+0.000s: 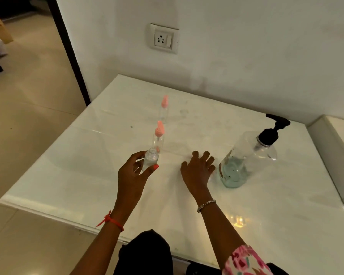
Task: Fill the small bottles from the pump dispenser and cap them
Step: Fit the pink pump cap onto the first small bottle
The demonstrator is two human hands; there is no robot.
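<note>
red wrist thread [110, 220], silver bracelet [206, 204], floral sleeve [244, 262]

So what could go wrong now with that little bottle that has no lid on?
The left hand holds the open small bottle with liquid inside; tipping it might spill it onto the table. It is also close to the capped bottle behind it, which a bump could topple. The right hand rests near the pump dispenser and could nudge it.

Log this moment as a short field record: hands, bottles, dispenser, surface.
left hand: holds uncapped small bottle
right hand: open, fingers spread, palm down over table, beside dispenser
capped bottles: two with pink tops, near bottle and far bottle, both upright
pump dispenser: clear, black pump, little liquid at bottom
table: white, glossy
</note>
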